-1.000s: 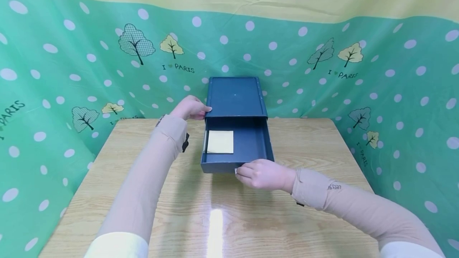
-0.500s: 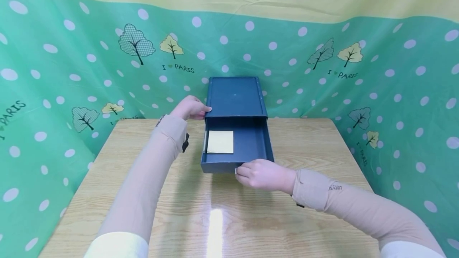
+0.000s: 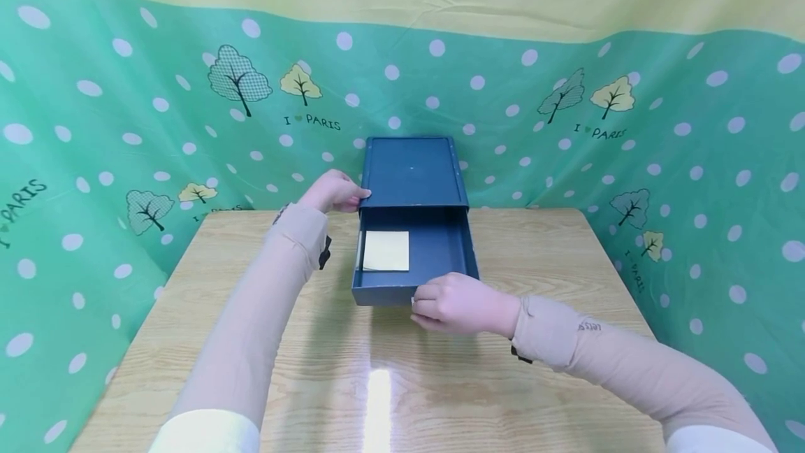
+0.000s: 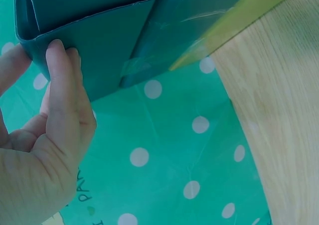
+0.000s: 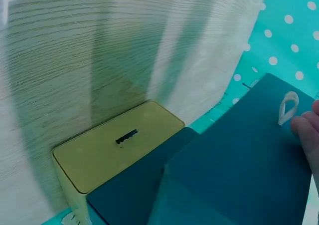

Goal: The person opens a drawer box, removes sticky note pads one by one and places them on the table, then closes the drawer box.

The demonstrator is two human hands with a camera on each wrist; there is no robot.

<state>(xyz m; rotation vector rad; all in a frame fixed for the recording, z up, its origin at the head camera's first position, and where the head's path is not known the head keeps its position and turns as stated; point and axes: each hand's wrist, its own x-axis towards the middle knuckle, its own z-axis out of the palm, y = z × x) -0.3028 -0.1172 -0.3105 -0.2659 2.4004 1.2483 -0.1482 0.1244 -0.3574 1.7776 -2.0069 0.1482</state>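
Observation:
A dark blue drawer unit [image 3: 411,173] stands at the table's back, its top drawer [image 3: 440,250] pulled out. Inside the drawer, a pale yellow square of notepaper [image 3: 386,251] lies at the left. My left hand [image 3: 335,191] grips the unit's front left corner, thumb near the top edge; in the left wrist view its fingers [image 4: 65,85] lie along the side panel. My right hand [image 3: 462,305] is at the drawer's front, fingers bent. The right wrist view shows its fingertips [image 5: 306,125] beside the white pull loop [image 5: 288,109], which they do not enclose.
Below the open drawer are another blue drawer [image 5: 134,185] and a yellow bottom drawer [image 5: 119,147] with a dark slot. They sit on a wooden table [image 3: 534,257]. A green dotted curtain [image 3: 402,82] hangs behind and at both sides.
My right hand has shifted slightly up at the drawer front, its fingers changing position by the pull loop. The left hand, the drawer and the paper stay where they were.

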